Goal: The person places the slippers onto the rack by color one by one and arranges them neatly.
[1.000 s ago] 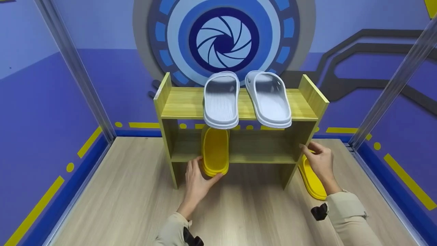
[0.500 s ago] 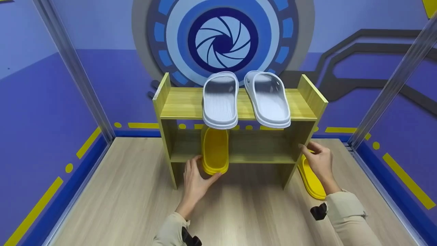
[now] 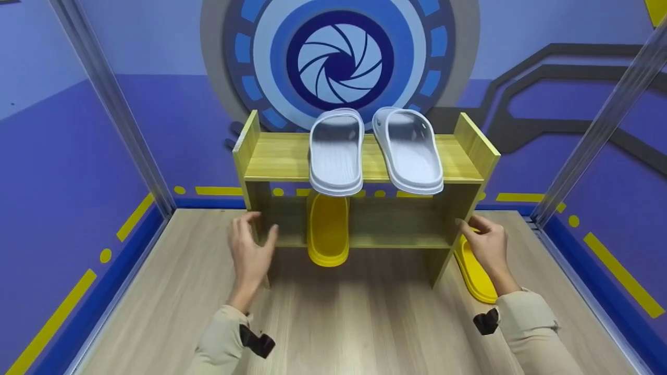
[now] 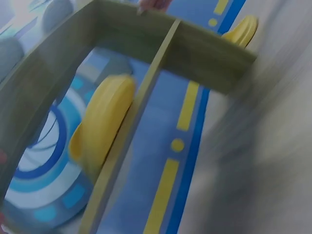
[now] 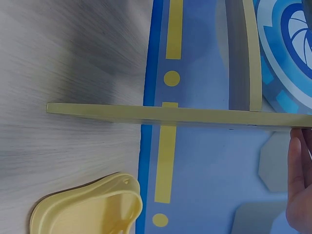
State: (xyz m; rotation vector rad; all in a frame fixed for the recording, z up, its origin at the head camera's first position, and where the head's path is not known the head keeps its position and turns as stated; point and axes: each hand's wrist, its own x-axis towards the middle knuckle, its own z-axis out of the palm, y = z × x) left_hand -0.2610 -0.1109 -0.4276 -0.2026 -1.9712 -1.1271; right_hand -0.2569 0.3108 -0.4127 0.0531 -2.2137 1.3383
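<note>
A wooden shoe rack [image 3: 401, 247] stands on the floor. On its middle shelf a yellow clog [image 3: 329, 232] lies with its heel sticking out past the front edge; the left wrist view shows this clog [image 4: 108, 119] from the side. My left hand [image 3: 249, 250] is beside the rack's left side panel, thumb and fingers spread apart and holding nothing. My right hand [image 3: 489, 245] holds the front edge of the right side panel with thumb and fingers. Another yellow clog [image 3: 477, 276] lies on the floor outside that panel, partly covered by the right hand.
Two pale grey clogs [image 3: 337, 156] sit side by side on the top shelf, the right one angled. Blue and purple printed walls [image 3: 161, 130] enclose the wood-look floor [image 3: 359, 323] at the back and sides. Metal posts [image 3: 112, 99] stand in the corners.
My left hand has let go of the yellow clog's heel on the middle shelf and moved left to the rack's side panel. The clog stays there; my right hand has not moved.
</note>
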